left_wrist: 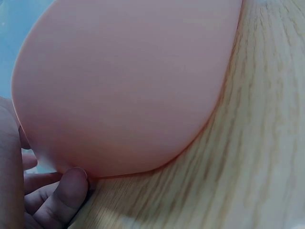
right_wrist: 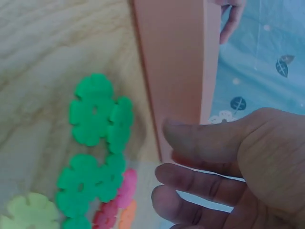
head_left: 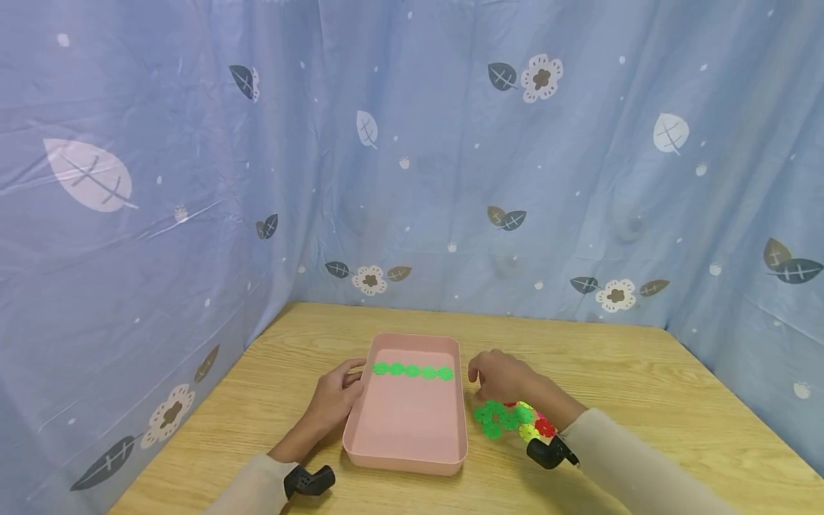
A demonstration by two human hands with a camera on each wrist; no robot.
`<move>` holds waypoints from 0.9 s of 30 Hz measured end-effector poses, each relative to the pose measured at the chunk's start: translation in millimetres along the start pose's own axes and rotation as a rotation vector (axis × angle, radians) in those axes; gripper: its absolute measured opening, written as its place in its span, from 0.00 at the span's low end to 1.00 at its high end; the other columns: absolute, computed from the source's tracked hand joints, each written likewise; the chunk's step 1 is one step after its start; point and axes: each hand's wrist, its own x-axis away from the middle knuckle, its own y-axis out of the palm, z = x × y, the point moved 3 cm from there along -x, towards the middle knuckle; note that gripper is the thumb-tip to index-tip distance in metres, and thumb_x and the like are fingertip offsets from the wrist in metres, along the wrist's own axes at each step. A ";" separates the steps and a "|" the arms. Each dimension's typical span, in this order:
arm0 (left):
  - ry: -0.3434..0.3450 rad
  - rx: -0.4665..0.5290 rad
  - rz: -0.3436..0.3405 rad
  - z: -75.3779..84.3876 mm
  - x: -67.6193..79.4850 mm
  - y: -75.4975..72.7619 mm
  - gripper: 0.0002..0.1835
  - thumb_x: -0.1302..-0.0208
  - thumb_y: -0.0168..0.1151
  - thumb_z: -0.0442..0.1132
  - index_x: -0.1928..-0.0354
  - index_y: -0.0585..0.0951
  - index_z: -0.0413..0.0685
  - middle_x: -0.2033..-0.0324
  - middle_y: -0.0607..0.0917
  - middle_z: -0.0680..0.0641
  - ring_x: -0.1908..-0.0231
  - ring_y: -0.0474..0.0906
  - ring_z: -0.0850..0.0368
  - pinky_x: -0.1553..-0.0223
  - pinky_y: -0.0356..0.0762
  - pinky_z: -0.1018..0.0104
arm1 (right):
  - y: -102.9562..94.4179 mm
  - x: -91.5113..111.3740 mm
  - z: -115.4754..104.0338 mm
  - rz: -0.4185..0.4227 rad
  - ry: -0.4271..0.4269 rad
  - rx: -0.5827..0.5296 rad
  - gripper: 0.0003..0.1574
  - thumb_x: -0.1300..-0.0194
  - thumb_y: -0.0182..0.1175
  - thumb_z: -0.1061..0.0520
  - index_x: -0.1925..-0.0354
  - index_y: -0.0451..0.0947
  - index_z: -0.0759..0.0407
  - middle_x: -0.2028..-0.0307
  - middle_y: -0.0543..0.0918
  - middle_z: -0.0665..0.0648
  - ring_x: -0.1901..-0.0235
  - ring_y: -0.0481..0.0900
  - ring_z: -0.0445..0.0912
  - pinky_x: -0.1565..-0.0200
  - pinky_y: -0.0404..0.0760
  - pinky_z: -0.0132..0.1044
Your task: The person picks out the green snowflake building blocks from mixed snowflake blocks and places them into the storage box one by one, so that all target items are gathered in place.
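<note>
A shallow pink tray [head_left: 405, 422] lies on the table, with several green flower-shaped pieces [head_left: 413, 371] in a row across its far part. At the tray's left wall is my left hand [head_left: 336, 395]; its thumb [left_wrist: 74, 183] and fingertips touch the outside of the wall. My right hand [head_left: 505, 378] is over the table just right of the tray. In the right wrist view its fingers are loosely bent, with nothing between them. Close below it lies a cluster of green flower pieces [right_wrist: 93, 112], overlapping one another.
Beside the green cluster lie yellow flower pieces [head_left: 528, 432] and a red flower piece [head_left: 545, 427], partly under the right forearm. The wooden table [head_left: 618, 400] meets a blue patterned curtain [head_left: 438, 179] at its back and sides.
</note>
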 end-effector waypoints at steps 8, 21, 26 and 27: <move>0.005 0.008 -0.008 -0.3 0.8 0.2 0.23 0.31 0.56 0.31 0.34 0.76 0.39 0.49 0.86 0.33 0.51 0.87 0.41 0.60 0.87 0.58 | 12.2 11.2 0.6 -0.073 0.003 0.016 0.13 0.48 0.78 0.58 0.70 0.81 0.52 0.72 0.76 0.48 0.70 0.73 0.46 0.70 0.74 0.45; 0.002 -0.016 -0.003 -2.2 2.1 0.4 0.23 0.31 0.54 0.30 0.35 0.76 0.36 0.49 0.86 0.32 0.51 0.87 0.41 0.61 0.87 0.60 | 19.4 9.8 3.9 -0.079 -0.071 -0.119 0.14 0.48 0.75 0.67 0.71 0.77 0.57 0.75 0.76 0.50 0.75 0.73 0.45 0.73 0.74 0.38; 0.015 -0.001 -0.003 -0.9 1.7 -0.3 0.23 0.31 0.55 0.31 0.35 0.76 0.37 0.50 0.86 0.33 0.52 0.87 0.41 0.62 0.87 0.59 | 7.3 8.3 5.1 -0.074 -0.090 -0.226 0.08 0.41 0.65 0.73 0.67 0.78 0.62 0.81 0.78 0.53 0.84 0.71 0.42 0.77 0.73 0.35; 0.018 0.002 -0.002 -0.5 1.7 -0.6 0.23 0.31 0.55 0.31 0.35 0.76 0.37 0.50 0.86 0.33 0.52 0.87 0.41 0.62 0.87 0.58 | 4.3 7.7 5.4 -0.067 -0.091 -0.237 0.07 0.40 0.64 0.73 0.67 0.79 0.63 0.82 0.78 0.53 0.85 0.71 0.42 0.77 0.73 0.34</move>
